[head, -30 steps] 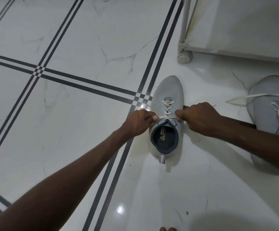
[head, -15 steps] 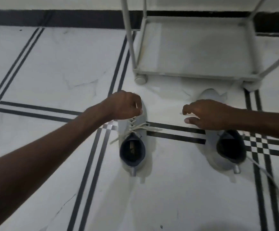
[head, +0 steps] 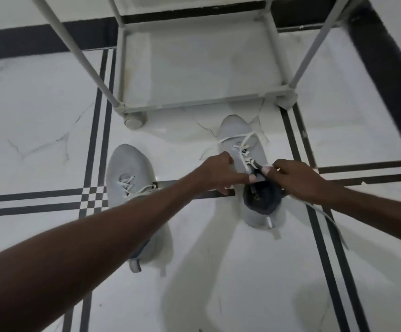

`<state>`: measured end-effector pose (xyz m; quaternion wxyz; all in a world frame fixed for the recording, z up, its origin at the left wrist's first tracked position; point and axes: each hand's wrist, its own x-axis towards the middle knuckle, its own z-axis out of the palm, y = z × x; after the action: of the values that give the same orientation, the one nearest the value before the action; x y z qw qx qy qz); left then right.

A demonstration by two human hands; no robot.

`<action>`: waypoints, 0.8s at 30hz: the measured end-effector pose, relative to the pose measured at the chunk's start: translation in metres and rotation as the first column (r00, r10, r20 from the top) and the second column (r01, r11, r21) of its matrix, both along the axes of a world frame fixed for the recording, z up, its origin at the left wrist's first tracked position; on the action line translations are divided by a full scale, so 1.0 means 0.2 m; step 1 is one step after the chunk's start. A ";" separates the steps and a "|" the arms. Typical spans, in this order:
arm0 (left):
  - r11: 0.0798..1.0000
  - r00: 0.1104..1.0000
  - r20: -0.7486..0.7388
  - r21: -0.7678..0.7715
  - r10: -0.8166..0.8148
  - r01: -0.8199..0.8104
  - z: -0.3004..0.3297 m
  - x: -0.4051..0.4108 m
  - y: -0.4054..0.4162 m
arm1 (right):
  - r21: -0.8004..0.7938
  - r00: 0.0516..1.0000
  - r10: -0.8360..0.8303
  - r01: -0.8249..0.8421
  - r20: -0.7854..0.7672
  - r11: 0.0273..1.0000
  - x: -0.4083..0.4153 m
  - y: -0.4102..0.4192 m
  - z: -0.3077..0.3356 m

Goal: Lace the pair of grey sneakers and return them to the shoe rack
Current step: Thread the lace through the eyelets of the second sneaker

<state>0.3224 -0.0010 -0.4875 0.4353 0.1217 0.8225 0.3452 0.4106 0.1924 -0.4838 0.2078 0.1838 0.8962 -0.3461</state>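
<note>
Two grey sneakers stand on the white floor, toes toward the rack. The left sneaker (head: 128, 173) has its white lace threaded, and my left forearm crosses over its heel. The right sneaker (head: 247, 142) has a loose white lace (head: 245, 143) lying across its toe, with another lace end (head: 326, 219) trailing on the floor to the right. My left hand (head: 221, 174) grips the right sneaker's left side at the collar. My right hand (head: 292, 178) pinches the dark tongue at the top of the opening.
The grey shoe rack (head: 194, 106) stands just beyond the sneakers, its bottom shelf bare, on small feet (head: 134, 121). Slanted rack posts (head: 74, 49) rise on both sides. Black stripe lines cross the floor tiles.
My left hand left the left sneaker and moved right onto the right sneaker. My right hand closed on its tongue. The view shifted closer to the rack.
</note>
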 end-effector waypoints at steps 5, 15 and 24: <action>0.992 0.955 -0.292 -0.104 0.042 -0.075 0.00 0.07 -0.06 | 0.090 0.987 0.157 -0.153 -0.036 0.984 0.01 -0.11 -0.06; 0.975 0.872 -0.459 -0.211 -0.167 0.076 0.05 -0.05 -0.44 | 0.295 0.929 0.293 -0.221 -0.228 0.930 -0.12 -0.30 -0.07; 0.892 0.365 -0.829 -0.313 -0.425 0.327 -0.04 -0.07 -0.48 | 0.051 0.939 0.222 -0.216 -0.264 0.975 -0.21 -0.39 -0.04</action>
<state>0.3083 -0.0970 -0.4965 0.0194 0.4453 0.8912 0.0839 0.3680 0.1144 -0.4918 0.1201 0.0366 0.9345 -0.3331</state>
